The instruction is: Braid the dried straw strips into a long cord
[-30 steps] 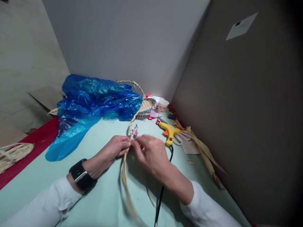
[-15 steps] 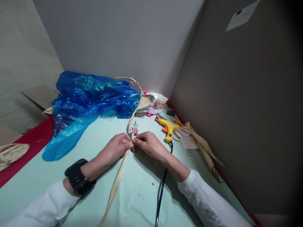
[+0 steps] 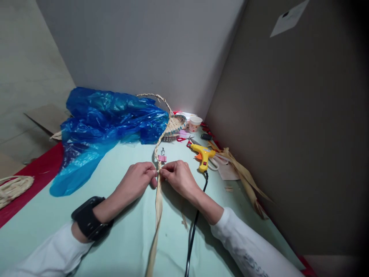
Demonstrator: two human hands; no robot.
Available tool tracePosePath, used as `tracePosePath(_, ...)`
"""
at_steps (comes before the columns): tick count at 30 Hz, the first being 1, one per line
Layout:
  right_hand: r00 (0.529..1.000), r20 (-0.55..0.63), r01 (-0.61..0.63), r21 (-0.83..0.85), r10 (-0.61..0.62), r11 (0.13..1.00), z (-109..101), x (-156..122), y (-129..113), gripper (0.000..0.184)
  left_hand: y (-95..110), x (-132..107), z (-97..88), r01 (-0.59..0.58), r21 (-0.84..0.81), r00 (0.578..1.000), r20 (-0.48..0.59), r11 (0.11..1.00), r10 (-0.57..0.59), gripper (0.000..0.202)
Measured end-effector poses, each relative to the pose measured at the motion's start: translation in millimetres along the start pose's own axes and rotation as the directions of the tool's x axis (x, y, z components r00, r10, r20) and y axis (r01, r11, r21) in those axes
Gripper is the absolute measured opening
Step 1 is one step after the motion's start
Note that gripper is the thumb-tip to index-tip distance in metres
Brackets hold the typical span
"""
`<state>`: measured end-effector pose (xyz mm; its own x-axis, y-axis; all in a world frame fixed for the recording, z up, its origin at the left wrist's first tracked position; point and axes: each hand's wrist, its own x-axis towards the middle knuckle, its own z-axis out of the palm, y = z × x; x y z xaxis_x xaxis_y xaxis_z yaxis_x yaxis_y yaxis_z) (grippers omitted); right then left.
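A pale braided cord (image 3: 158, 148) of dried husk-like strips runs down from the basket area to my fingers. Below them its loose flat strips (image 3: 158, 204) hang toward the table's near edge. My left hand (image 3: 140, 175) is closed at the left side of the braid's lower end, its fingertips against the strips. From the right, my right hand (image 3: 177, 175) pinches the same spot between thumb and forefinger. Just above my fingers, a pink binder clip (image 3: 162, 157) lies beside the braid; whether it grips the braid cannot be made out.
A yellow glue gun (image 3: 205, 154) lies to the right, its black cord (image 3: 193, 231) trailing nearby. Blue plastic bags (image 3: 109, 119), a woven basket (image 3: 176, 124), a paper cup (image 3: 195, 124) and red scissors (image 3: 183, 139) stand farther back. Dried husks (image 3: 245, 177) lie right; coiled braid (image 3: 15, 189) left.
The loose strips below my hands have swung to the right and hang straighter. My left hand has shifted slightly left, while my right hand keeps its pinch. The view has moved a little.
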<state>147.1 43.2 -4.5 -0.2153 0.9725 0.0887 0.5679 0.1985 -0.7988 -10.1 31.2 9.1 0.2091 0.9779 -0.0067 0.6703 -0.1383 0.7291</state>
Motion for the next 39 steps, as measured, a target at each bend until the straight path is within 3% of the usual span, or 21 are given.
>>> tracePosePath(4,0.999,-0.051,0.018,-0.006,-0.018,1.000,2.4,-4.1,-5.1,0.024,9.0,-6.3,12.9,-0.005,0.097,0.995,-0.095,0.995,0.014,0.027)
tracePosePath(8,0.999,0.029,0.028,0.063,-0.030,0.998,0.1,-0.9,1.4,0.022,11.7,-12.3,26.3,-0.024,0.263,0.988,-0.142,0.964,0.063,0.025)
tracePosePath(12,0.996,0.094,-0.013,0.139,0.000,0.990,-4.6,3.2,9.9,0.025,10.5,-17.9,33.9,-0.077,0.426,0.985,-0.108,0.901,0.136,0.028)
tracePosePath(18,0.994,0.085,-0.081,0.212,0.064,0.974,-0.5,5.3,13.1,0.025,14.2,-26.0,45.6,-0.145,0.556,0.982,-0.020,0.818,0.188,0.035)
tracePosePath(22,0.993,0.080,-0.102,0.240,0.085,0.965,1.9,6.0,13.2,0.023,17.0,-25.4,37.4,-0.169,0.557,0.977,-0.017,0.813,0.214,0.030)
tracePosePath(25,0.992,0.090,-0.108,0.259,0.087,0.960,-0.2,5.5,12.3,0.022,13.6,-16.1,15.7,-0.116,0.413,0.965,-0.168,0.903,0.201,0.030)
tracePosePath(28,0.990,0.113,-0.109,0.279,0.081,0.954,-3.5,3.7,9.0,0.025,7.8,-4.2,-1.2,-0.049,0.062,0.969,-0.238,0.997,0.062,0.027)
tracePosePath(30,0.987,0.149,-0.108,0.287,0.067,0.952,-5.5,2.3,5.9,0.028,4.7,1.2,-2.0,0.039,-0.359,0.999,-0.012,0.933,-0.046,0.022)
tracePosePath(32,0.980,0.194,-0.105,0.277,0.051,0.955,-7.6,1.3,3.5,0.030,2.7,4.1,3.6,0.165,-0.595,0.977,0.209,0.787,-0.046,0.022)
tracePosePath(34,0.975,0.219,-0.096,0.240,0.042,0.966,-10.0,1.5,2.9,0.030,1.5,5.5,10.4,0.221,-0.640,0.959,0.278,0.736,-0.047,0.019)
tracePosePath(39,0.980,0.197,-0.012,0.040,0.004,0.999,-15.9,2.1,2.9,0.024,-0.1,8.2,15.9,0.206,-0.554,0.971,0.218,0.807,-0.099,0.020)
